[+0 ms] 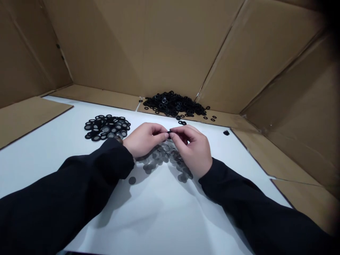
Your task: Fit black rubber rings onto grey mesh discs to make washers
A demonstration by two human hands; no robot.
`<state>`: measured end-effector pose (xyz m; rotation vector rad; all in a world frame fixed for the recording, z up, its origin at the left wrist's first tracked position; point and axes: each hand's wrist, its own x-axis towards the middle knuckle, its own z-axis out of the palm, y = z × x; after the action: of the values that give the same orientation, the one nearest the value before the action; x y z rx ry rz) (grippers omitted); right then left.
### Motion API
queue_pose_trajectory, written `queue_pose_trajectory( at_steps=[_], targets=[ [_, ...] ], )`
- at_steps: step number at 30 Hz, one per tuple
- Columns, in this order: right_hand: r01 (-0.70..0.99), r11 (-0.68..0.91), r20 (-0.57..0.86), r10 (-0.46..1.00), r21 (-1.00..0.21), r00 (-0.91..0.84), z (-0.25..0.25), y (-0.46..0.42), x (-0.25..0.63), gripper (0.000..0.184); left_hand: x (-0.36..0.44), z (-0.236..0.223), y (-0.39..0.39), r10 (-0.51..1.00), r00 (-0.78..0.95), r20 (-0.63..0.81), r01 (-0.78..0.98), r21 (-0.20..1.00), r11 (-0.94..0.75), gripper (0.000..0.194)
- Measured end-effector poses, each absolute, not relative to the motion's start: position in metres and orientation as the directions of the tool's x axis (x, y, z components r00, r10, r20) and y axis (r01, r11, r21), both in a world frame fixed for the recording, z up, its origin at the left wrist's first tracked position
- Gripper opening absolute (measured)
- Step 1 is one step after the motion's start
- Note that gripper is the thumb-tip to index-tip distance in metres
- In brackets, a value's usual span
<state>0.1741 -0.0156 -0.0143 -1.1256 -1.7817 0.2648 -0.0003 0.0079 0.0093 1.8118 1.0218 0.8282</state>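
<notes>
From where I stand, the left hand (145, 140) and right hand (193, 147) share a pinching grip on a black ring (169, 134), just above grey discs (159, 156) on the desk (148, 212); loose rings (175, 103) lie heaped beyond.

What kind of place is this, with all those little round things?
It looks like a worktable for handling small parts, perhaps in a workshop. You can tell by the cardboard walls around it, the heap of black rings, and the gray discs on the white tabletop.
</notes>
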Motion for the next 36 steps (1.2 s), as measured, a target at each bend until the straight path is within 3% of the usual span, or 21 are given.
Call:
queue_pose_trajectory(
  at_steps=[3, 6, 9, 13, 21, 29, 36],
  targets=[
    [0.575, 0.554, 0.625, 0.775, -0.602, -0.092, -0.014, -0.022, 0.171, 0.023, -0.003, 0.008, 0.013, 0.934, 0.333, 0.13, 0.293, 0.927, -0.233, 0.028],
    [0.541, 0.697, 0.635, 0.693, -0.47, -0.342, -0.013, -0.038, 0.161, 0.017, -0.006, 0.008, 0.016, 0.966, 0.225, 0.127, 0.274, 0.943, -0.188, 0.03],
    [0.452, 0.837, 0.453, 0.547, -0.308, -0.704, -0.013, -0.058, 0.147, 0.02, -0.007, 0.007, 0.016, 0.98, 0.171, 0.098, 0.227, 0.964, -0.136, 0.031],
    [0.418, 0.9, 0.26, 0.436, -0.123, -0.861, -0.017, -0.068, 0.139, 0.031, -0.006, 0.004, 0.017, 0.985, 0.148, 0.091, 0.165, 0.979, -0.116, 0.029],
    [0.649, 0.758, 0.31, 0.632, -0.058, -0.71, -0.022, -0.037, 0.17, 0.03, -0.008, 0.002, 0.019, 0.988, 0.133, 0.076, 0.174, 0.98, -0.098, 0.022],
    [0.751, 0.633, 0.349, 0.758, -0.191, -0.551, -0.022, -0.016, 0.188, 0.036, -0.007, -0.001, 0.019, 0.984, 0.177, 0.003, 0.161, 0.986, -0.032, 0.016],
    [0.73, 0.627, 0.413, 0.761, -0.271, -0.5, -0.017, -0.014, 0.19, 0.016, -0.007, -0.007, 0.018, 0.97, 0.24, -0.031, 0.207, 0.978, -0.02, 0.017]
  ],
)
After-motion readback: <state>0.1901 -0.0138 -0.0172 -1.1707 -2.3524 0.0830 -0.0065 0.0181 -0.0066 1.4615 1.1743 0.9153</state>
